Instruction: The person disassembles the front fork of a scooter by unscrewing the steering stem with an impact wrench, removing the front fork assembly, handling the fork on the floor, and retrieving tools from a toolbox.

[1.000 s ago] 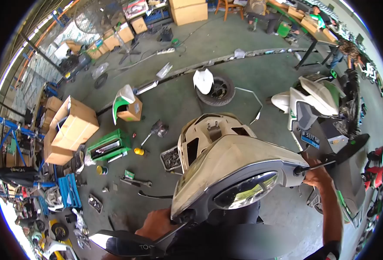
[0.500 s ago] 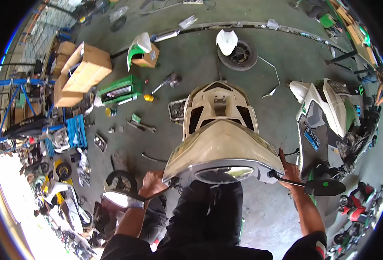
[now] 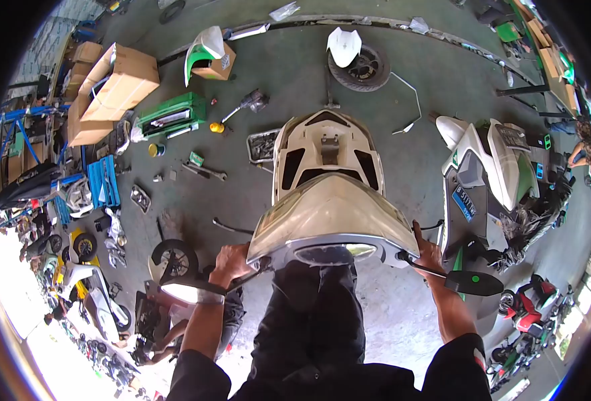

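Observation:
In the head view a scooter's cream front cowl [image 3: 335, 204] faces away from me, with a dark round instrument display [image 3: 332, 254] in the handlebar cover. My left hand [image 3: 232, 264] is closed around the left handlebar grip, behind the stem of the left mirror [image 3: 192, 291]. On the right handlebar grip, my right hand [image 3: 429, 259] is closed too, with a finger stretched forward near the right brake lever [image 3: 433, 225]. The right mirror [image 3: 475, 283] sticks out past my forearm. Both grips are mostly hidden by my hands.
Ahead on the floor lie a wheel [image 3: 369, 70], a green toolbox [image 3: 172, 115] and a wrench [image 3: 208, 172]. A white scooter [image 3: 496, 164] stands close on the right. Cardboard boxes [image 3: 122, 83] are at left. Another person's arm [image 3: 168, 341] shows low on the left; someone crouches far right [image 3: 583, 147].
The whole view has shifted, so floor items sit higher and farther left. The scooter's front also appears slightly higher and to the left. Both hands stay on the handlebar.

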### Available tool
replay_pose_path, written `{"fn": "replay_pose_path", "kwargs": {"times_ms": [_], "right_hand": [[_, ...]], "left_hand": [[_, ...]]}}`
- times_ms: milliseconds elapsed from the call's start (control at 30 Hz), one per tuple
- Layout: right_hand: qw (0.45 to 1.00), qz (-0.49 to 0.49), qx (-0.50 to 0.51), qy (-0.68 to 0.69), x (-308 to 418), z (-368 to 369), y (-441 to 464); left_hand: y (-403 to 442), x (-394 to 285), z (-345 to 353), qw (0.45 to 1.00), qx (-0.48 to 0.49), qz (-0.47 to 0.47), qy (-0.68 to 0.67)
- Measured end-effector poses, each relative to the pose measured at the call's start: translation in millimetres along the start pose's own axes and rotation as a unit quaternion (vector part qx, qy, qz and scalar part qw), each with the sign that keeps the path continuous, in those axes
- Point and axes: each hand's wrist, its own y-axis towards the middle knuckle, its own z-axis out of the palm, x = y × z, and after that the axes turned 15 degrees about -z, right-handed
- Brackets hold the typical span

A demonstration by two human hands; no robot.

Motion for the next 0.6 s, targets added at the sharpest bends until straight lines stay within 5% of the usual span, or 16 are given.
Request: {"fn": "replay_pose_path", "kwargs": {"times_ms": [200,600], "right_hand": [[0.999,0.007,-0.020,0.025,-5.2,9.9,-5.9],[0.998,-0.020,-0.040,-0.033,-19.0,28.1,-14.8]], "left_hand": [[9.4,-5.3,-18.3,0.997,0.075,0.008,0.011],[-5.4,-9.8,-15.2,1.000,0.001,-0.019,-0.016]]}}
